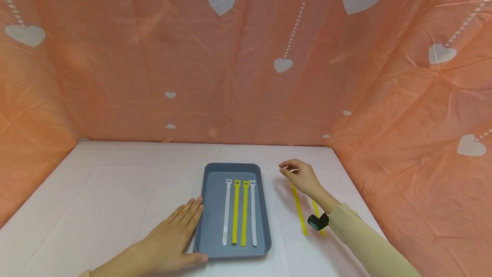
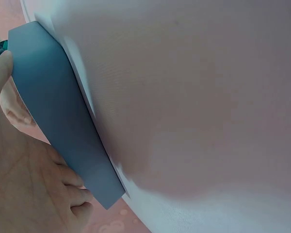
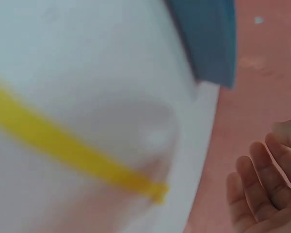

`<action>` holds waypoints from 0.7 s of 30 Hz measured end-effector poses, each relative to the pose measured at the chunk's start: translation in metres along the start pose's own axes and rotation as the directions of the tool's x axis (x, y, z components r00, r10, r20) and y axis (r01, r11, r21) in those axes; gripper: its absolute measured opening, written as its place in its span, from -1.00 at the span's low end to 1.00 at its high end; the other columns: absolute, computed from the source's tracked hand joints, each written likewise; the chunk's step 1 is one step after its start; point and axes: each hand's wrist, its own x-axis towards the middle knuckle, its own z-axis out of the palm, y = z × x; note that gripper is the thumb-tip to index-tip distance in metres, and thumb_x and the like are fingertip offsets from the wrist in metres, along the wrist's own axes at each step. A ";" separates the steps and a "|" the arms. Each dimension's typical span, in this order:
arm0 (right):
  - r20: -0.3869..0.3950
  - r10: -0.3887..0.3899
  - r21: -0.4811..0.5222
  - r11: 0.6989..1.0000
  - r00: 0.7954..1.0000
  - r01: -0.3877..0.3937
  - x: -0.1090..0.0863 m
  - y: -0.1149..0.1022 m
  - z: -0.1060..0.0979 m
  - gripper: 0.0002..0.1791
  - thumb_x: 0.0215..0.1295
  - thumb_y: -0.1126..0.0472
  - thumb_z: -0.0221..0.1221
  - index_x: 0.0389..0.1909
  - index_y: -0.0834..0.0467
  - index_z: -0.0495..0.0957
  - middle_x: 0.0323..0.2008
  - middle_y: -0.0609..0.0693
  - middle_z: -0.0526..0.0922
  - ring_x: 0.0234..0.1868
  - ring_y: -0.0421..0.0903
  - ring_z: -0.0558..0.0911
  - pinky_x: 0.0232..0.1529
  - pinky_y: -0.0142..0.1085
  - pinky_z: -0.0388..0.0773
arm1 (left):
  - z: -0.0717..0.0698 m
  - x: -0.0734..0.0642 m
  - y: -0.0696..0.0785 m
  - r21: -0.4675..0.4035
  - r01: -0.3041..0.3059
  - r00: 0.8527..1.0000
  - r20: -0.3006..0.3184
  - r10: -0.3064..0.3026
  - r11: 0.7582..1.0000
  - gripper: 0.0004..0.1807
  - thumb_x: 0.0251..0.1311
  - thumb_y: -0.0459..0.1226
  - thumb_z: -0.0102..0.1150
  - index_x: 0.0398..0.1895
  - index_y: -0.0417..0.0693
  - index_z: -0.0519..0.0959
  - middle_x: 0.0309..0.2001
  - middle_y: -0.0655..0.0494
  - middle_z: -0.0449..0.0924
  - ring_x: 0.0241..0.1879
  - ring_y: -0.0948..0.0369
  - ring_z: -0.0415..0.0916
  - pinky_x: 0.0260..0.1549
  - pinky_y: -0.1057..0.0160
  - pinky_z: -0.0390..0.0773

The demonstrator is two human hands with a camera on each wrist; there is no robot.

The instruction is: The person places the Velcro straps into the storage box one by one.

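A grey-blue rectangular tray (image 1: 210, 217) stands on the table. Inside it, hook-and-loop cable ties lie side by side, slotted heads at the far end: a white tie (image 1: 226, 213), a yellow tie (image 1: 236, 213), another yellow tie (image 1: 244, 215) and another white tie (image 1: 253, 215). With fingers straight, my left hand (image 1: 169, 238) rests against the tray's left side, thumb at its near corner. Right of the tray, my right hand (image 1: 303, 178) hovers with loosely bent fingers, nothing seen in them. Below it lie a yellow tie (image 1: 300, 213) and a second yellow tie (image 1: 316, 208), partly hidden by hand and wrist.
A white cloth covers the table (image 1: 127, 183). Orange-pink curtains (image 1: 246, 97) printed with white hearts hang at its back and sides. A dark device (image 1: 317, 222) sits on my right wrist beside the beige sleeve (image 1: 357, 230).
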 end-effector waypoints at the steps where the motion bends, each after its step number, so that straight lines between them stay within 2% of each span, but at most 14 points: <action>1: 0.001 0.001 -0.011 1.000 1.000 -0.001 -0.001 0.004 -0.001 -0.80 0.39 0.28 0.32 -0.04 0.25 0.74 -0.12 0.11 0.78 -0.16 0.06 0.75 -0.05 -0.08 0.71 | 0.000 0.000 0.000 -0.003 0.003 1.000 0.005 -0.003 1.000 0.25 0.25 0.52 -0.08 0.55 -0.44 0.19 0.61 -0.34 0.00 0.59 -0.24 0.01 0.48 -0.20 0.16; 6: 0.021 -0.015 -0.096 0.995 1.000 0.017 -0.003 0.021 -0.004 -0.82 0.36 0.35 0.32 -0.07 0.30 0.73 -0.13 0.15 0.75 -0.23 0.05 0.75 -0.15 -0.13 0.72 | 0.000 0.000 -0.001 -0.013 0.007 1.000 0.015 -0.007 1.000 0.26 0.24 0.52 -0.08 0.55 -0.44 0.17 0.62 -0.34 -0.02 0.59 -0.24 0.00 0.49 -0.20 0.15; 11: 0.056 -0.037 -0.210 0.977 0.998 0.048 -0.004 0.033 -0.008 -0.82 0.36 0.36 0.29 -0.07 0.28 0.73 -0.10 0.16 0.73 -0.14 0.12 0.71 -0.09 -0.03 0.68 | 0.000 0.000 -0.001 -0.009 0.002 1.000 0.005 -0.001 1.000 0.26 0.24 0.52 -0.06 0.55 -0.44 0.18 0.61 -0.35 0.00 0.58 -0.24 0.01 0.48 -0.20 0.16; 16: 0.104 0.006 -0.283 0.959 0.995 0.024 -0.003 0.038 -0.010 -0.80 0.38 0.33 0.28 -0.04 0.27 0.73 -0.06 0.16 0.72 -0.06 0.15 0.68 0.00 0.07 0.65 | 0.000 0.000 0.000 -0.020 0.008 1.000 0.013 -0.008 1.000 0.26 0.25 0.52 -0.07 0.55 -0.44 0.17 0.62 -0.34 -0.03 0.59 -0.24 -0.01 0.49 -0.20 0.15; 21: 0.130 0.029 -0.337 0.941 0.991 0.017 -0.001 0.045 -0.010 -0.81 0.35 0.30 0.30 -0.07 0.23 0.74 -0.06 0.11 0.71 -0.05 0.12 0.70 0.04 0.05 0.65 | 0.001 0.000 0.000 -0.007 0.005 1.000 0.002 -0.005 1.000 0.26 0.25 0.52 -0.07 0.55 -0.44 0.18 0.62 -0.33 -0.01 0.59 -0.23 0.01 0.48 -0.19 0.16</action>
